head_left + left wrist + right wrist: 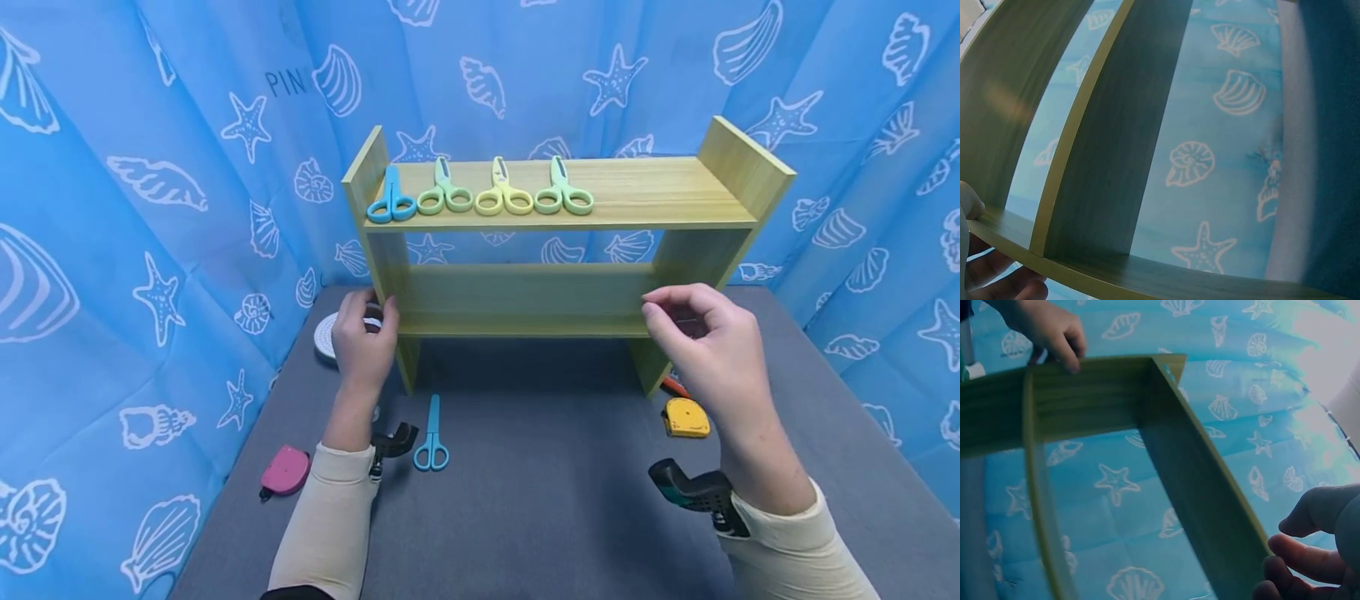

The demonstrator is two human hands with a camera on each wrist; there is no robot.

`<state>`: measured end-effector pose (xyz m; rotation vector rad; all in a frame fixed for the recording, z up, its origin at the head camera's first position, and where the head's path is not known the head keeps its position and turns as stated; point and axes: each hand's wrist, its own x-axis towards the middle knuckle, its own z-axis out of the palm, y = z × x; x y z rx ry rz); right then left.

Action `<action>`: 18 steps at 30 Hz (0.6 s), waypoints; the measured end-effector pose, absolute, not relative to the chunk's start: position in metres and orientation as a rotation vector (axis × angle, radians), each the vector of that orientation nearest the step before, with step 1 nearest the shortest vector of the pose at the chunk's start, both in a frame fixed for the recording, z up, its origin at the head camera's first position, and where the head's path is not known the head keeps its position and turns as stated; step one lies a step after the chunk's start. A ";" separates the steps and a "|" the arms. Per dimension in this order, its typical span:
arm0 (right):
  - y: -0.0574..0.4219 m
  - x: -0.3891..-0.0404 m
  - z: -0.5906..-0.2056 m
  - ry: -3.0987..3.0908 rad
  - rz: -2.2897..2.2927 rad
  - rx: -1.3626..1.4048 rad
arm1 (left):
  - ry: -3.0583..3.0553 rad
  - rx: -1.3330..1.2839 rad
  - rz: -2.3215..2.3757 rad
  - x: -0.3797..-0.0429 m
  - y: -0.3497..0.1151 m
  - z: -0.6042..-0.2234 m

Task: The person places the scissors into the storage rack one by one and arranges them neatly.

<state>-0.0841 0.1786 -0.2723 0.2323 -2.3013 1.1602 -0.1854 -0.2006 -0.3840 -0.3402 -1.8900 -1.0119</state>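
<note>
A light wooden two-tier shelf (480, 300) stands on the grey table. My left hand (365, 342) grips its left side panel (388, 275), thumb on the inner face and fingers outside; the left wrist view shows this close up. My right hand (712, 358) hovers before the right side panel (693, 250), thumb and forefinger tips close together with nothing between them. On the top board (652, 192) lie blue scissors (392, 200), green scissors (444, 192), yellow scissors (502, 193) and another green pair (564, 193), side by side.
Blue scissors (432, 433) lie on the table before the shelf. A pink tape measure (287, 471) is at the left, a yellow one (686, 418) at the right, by an orange-red item (675, 385). A round white object (326, 337) is partly behind my left hand.
</note>
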 end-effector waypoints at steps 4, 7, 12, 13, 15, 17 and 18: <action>0.171 -0.079 -0.291 -2.293 1.199 0.269 | -1.891 -0.337 -1.021 -0.185 -0.201 -0.385; 0.164 -0.078 -0.307 -2.290 1.221 0.293 | -1.890 -0.335 -1.026 -0.185 -0.200 -0.385; 0.153 -0.076 -0.332 -2.317 1.236 0.314 | -1.880 -0.335 -1.045 -0.184 -0.200 -0.384; 0.151 -0.076 -0.337 -2.325 1.243 0.318 | -1.877 -0.337 -1.049 -0.184 -0.200 -0.384; 0.147 -0.074 -0.345 -2.344 1.261 0.326 | -1.879 -0.339 -1.045 -0.184 -0.199 -0.384; 0.143 -0.072 -0.353 -2.356 1.282 0.340 | -1.882 -0.337 -1.039 -0.184 -0.199 -0.384; 0.140 -0.071 -0.356 -2.356 1.296 0.350 | -1.883 -0.335 -1.038 -0.184 -0.199 -0.384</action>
